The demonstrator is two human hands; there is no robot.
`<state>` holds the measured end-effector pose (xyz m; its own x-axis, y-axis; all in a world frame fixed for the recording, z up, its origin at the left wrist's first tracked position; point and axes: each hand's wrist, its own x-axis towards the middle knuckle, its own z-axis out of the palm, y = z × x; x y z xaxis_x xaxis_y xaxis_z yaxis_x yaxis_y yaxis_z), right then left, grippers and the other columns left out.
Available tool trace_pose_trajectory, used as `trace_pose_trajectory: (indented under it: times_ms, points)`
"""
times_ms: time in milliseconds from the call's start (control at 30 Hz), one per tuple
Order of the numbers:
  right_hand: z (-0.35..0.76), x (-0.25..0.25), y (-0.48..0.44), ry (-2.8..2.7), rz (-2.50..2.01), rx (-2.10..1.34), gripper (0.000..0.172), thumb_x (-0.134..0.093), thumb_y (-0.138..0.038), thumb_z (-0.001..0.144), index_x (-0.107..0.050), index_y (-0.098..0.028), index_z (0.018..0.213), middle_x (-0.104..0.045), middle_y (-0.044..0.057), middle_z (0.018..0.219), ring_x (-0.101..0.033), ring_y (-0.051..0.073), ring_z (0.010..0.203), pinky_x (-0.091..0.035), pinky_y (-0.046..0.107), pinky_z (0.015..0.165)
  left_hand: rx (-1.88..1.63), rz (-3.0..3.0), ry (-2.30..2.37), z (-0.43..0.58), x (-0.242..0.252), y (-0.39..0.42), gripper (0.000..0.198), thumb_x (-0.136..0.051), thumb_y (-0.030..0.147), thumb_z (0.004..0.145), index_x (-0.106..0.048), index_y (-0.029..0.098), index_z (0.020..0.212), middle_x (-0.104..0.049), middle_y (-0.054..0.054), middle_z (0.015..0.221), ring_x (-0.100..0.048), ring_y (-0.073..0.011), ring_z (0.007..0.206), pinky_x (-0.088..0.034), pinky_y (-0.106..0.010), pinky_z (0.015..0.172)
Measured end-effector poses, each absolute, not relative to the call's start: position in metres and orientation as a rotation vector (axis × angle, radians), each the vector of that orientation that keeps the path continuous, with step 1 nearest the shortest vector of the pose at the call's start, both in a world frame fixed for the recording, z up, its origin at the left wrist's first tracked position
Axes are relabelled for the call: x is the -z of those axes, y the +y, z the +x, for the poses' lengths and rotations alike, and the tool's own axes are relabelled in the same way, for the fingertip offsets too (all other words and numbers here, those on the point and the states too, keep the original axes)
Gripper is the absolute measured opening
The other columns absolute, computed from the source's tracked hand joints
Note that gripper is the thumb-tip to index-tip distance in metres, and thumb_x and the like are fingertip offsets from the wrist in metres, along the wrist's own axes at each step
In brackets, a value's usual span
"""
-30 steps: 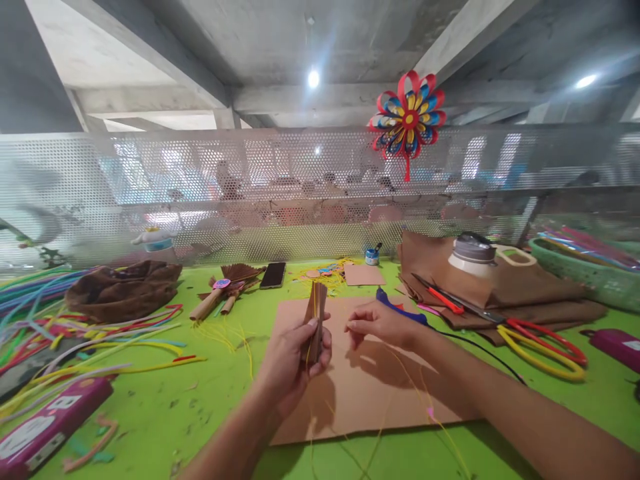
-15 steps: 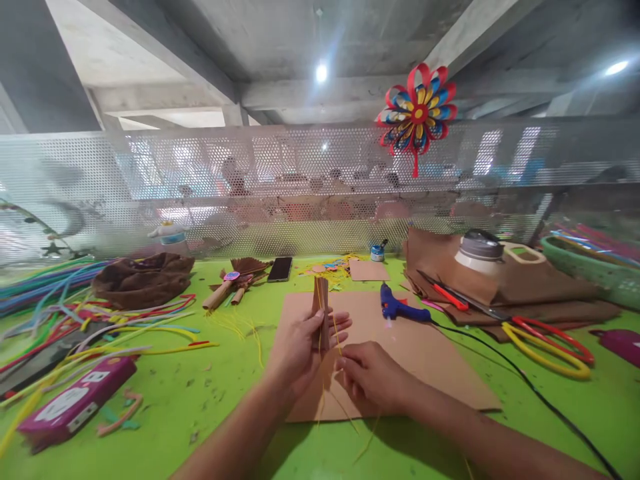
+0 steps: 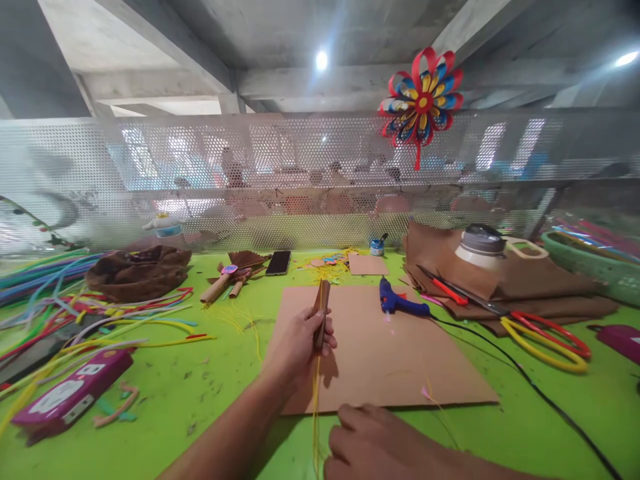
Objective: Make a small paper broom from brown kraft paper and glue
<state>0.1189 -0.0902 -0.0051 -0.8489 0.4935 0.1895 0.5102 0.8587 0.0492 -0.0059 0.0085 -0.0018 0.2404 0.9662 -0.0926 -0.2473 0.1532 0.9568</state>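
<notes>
My left hand [image 3: 300,347] is closed round a folded stack of brown paper [image 3: 321,313], held upright over a brown cardboard sheet [image 3: 390,353]. A thin yellow strand [image 3: 316,407] runs down from the stack toward my right hand [image 3: 370,443], which is near the bottom edge with fingers curled, apparently pinching the strand's lower end. The pinch itself is hidden by the knuckles.
A blue glue gun [image 3: 397,301] with a black cord lies on the cardboard's far side. Brown sheets, scissors [image 3: 450,290] and a white jug [image 3: 483,247] are right. Coloured strips [image 3: 75,313], a pink case [image 3: 70,393], a phone [image 3: 279,263] and a mesh screen [image 3: 300,180] lie left and behind.
My right hand has pulled back toward me, from beside the paper stack down to the bottom edge, drawing the yellow strand taut. The left hand keeps hold of the stack.
</notes>
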Motion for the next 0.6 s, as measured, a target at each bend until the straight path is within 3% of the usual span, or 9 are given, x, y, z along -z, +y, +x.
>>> trace_pose_trajectory:
  times_ms: [67,167,233,367,500,600]
  points:
    - [0.134,-0.016,-0.083,-2.696,-0.826,0.173,0.019,-0.06,-0.03,0.081,-0.063,-0.017,0.068,-0.065,0.006,0.065,-0.056,0.02,0.067,-0.039,0.028,0.054,-1.051,1.062,0.925,-0.003,0.004,0.007,0.017,-0.052,0.026,0.084,-0.055,0.011,0.092,-0.054,0.001,0.061,-0.052,-0.0083,0.045,-0.031,-0.016,0.038]
    - [0.162,-0.042,-0.046,-2.272,-1.156,0.043,0.022,-0.046,-0.021,0.089,-0.065,-0.015,0.083,-0.066,0.008,0.08,-0.056,0.018,0.077,-0.044,0.032,0.072,-1.008,1.125,0.91,0.002,0.006,0.002,0.02,-0.053,0.031,0.084,-0.056,0.012,0.089,-0.055,0.0,0.062,-0.047,-0.0061,0.043,-0.03,-0.016,0.039]
    - [0.176,-0.046,-0.014,-1.955,-1.346,-0.108,0.02,-0.052,-0.022,0.085,-0.064,-0.013,0.098,-0.064,0.01,0.094,-0.057,0.018,0.082,-0.046,0.033,0.074,-0.956,1.163,0.88,0.005,0.005,-0.002,0.025,-0.056,0.036,0.083,-0.057,0.012,0.089,-0.057,-0.001,0.064,-0.046,-0.0059,0.043,-0.03,-0.016,0.04]
    - [0.182,-0.024,0.022,-1.742,-1.354,-0.643,0.042,-0.061,-0.025,0.078,-0.056,-0.012,0.117,-0.063,0.01,0.098,-0.059,0.015,0.075,-0.05,0.029,0.067,-0.864,1.281,0.861,0.011,0.004,-0.011,0.031,-0.056,0.044,0.083,-0.057,0.013,0.081,-0.055,0.0,0.056,-0.044,-0.0061,0.041,-0.03,-0.018,0.042]
    - [0.178,-0.005,0.021,-1.646,-1.139,-0.933,0.027,-0.055,-0.032,0.081,-0.061,-0.014,0.1,-0.059,0.001,0.07,-0.051,0.011,0.054,-0.043,0.024,0.05,-0.797,1.359,0.882,0.012,0.006,-0.013,0.032,-0.051,0.044,0.086,-0.057,0.012,0.083,-0.052,0.001,0.052,-0.043,-0.007,0.042,-0.03,-0.017,0.042]
    - [0.182,-0.006,0.018,-1.595,-1.084,-0.959,0.021,-0.056,-0.035,0.08,-0.063,-0.014,0.08,-0.056,0.0,0.065,-0.047,0.01,0.053,-0.039,0.024,0.049,-0.778,1.357,0.826,0.013,0.007,-0.011,0.032,-0.05,0.041,0.086,-0.056,0.013,0.099,-0.056,-0.001,0.061,-0.049,-0.0081,0.043,-0.033,-0.018,0.041]
